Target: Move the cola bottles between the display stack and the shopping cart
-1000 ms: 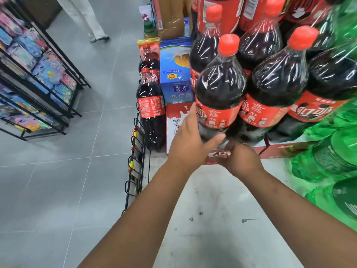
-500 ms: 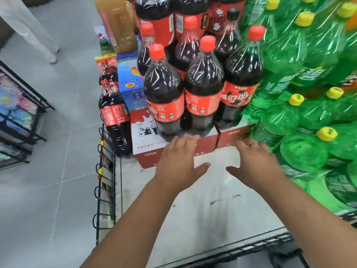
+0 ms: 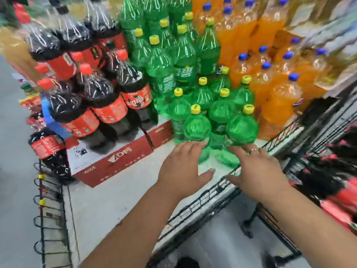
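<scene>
Green plastic fills the middle of my feed, and motion blur smears nearly everything around it. The cola bottles (image 3: 105, 97) stand left of centre on a red carton (image 3: 119, 157), well to the left of both hands. I count three in the front row. More are stacked behind and above, too smeared to count. One more cola bottle (image 3: 49, 147) sits lower at the carton's left end, and I cannot see what it rests on.

At the right edge lie dark bottles (image 3: 336, 171) with red on them, cut off by the frame. I cannot make out what holds them.

My left hand (image 3: 181, 167) is released, fingers spread and holding nothing, above the white shelf (image 3: 116, 200). My right hand (image 3: 258, 171) is the same, slack and empty, with a ring (image 3: 253, 150) on one finger. The fingertips of both hands overlap the bases of the green bottles (image 3: 197, 126). I cannot tell whether they touch.

Of those I count seven yellow caps in the near cluster and six on the tier above, with their lower halves hidden behind one another. The orange bottles (image 3: 280, 97) to the right show at least ten blue caps. The farthest ones run off the top edge.
</scene>
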### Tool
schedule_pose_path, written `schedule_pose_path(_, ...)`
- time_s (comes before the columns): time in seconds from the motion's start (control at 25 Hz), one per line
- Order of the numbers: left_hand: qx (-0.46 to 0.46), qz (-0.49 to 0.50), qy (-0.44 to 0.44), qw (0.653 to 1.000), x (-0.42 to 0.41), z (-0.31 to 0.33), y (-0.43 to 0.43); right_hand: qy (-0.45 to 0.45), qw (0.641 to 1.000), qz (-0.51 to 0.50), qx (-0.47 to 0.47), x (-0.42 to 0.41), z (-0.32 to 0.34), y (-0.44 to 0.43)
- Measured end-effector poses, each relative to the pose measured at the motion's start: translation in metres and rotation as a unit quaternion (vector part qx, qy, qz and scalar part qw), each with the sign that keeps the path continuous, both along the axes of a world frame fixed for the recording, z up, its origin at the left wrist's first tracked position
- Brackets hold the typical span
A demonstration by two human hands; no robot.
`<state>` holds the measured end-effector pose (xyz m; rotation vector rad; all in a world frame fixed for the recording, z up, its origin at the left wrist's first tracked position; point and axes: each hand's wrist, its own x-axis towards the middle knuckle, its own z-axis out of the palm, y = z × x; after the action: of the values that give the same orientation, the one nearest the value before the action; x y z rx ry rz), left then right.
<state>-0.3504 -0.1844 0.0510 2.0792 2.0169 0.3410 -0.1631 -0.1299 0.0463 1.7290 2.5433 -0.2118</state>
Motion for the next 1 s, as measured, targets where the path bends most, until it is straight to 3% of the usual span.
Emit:
schedule_pose_path(0.48,-0.074,-0.215,0.050,0.973,0.194,-0.001,0.017,0.035,0.976,-0.214,-0.034,0.204,-0.002,-0.042)
schedule_pose_path(1.0,-0.099,-0.373,0.086,0.918,0.294,-0.037,0.093,0.039,0.926,-0.362,-0.095,0.284,-0.041,-0.047)
